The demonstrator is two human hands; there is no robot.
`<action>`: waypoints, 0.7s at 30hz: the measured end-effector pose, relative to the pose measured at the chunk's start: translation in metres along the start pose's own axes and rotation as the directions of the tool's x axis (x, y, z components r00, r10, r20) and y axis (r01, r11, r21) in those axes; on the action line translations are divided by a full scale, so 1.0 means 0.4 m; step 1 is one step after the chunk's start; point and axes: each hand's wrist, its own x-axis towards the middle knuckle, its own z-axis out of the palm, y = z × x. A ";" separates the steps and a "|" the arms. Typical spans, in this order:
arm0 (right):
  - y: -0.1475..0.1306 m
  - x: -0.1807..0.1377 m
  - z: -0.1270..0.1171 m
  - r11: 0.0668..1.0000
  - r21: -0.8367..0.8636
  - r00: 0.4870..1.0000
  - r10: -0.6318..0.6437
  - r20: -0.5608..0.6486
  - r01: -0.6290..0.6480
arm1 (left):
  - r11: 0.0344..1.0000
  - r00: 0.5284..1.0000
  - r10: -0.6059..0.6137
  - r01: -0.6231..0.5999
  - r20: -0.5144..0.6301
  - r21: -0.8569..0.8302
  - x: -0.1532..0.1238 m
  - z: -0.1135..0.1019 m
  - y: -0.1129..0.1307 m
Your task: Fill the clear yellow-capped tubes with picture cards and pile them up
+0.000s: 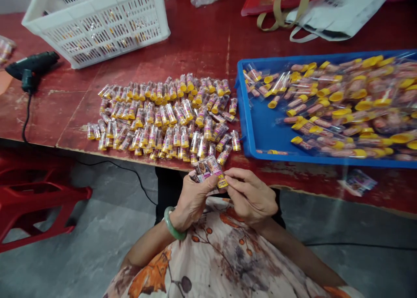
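Note:
Close to my body, at the table's front edge, my left hand [191, 197] grips a small bunch of flat printed plastic sleeves [207, 167], thumb on top. My right hand [253, 196] is closed, its thumb and forefinger pinching the yellow-printed right edge of the sleeves. Just beyond both hands lie rows of small tubes with yellow caps in printed sleeves [169, 115], several layers deep. To the right, a blue tray [246, 120] holds a heap of clear tubes with yellow caps and pinkish contents [339, 96].
A white slatted crate [107, 26] stands at the back left. A heat gun [34, 67] lies left, its cord hanging over the edge. More flat sleeves [360, 181] lie front right. Bags [345, 11] rest at the back right. A red stool [32, 202] stands on the floor, left.

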 end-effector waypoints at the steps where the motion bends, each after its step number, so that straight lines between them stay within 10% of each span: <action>1: 0.003 -0.004 0.002 1.000 -0.012 1.000 -0.016 -0.005 0.016 | 1.000 1.000 -0.003 0.003 0.003 -0.004 0.001 -0.002 -0.002; 21: 0.015 -0.028 -0.005 0.955 -0.265 0.991 -0.123 0.055 0.133 | 1.000 0.999 0.009 -0.009 0.043 -0.006 0.006 -0.013 -0.009</action>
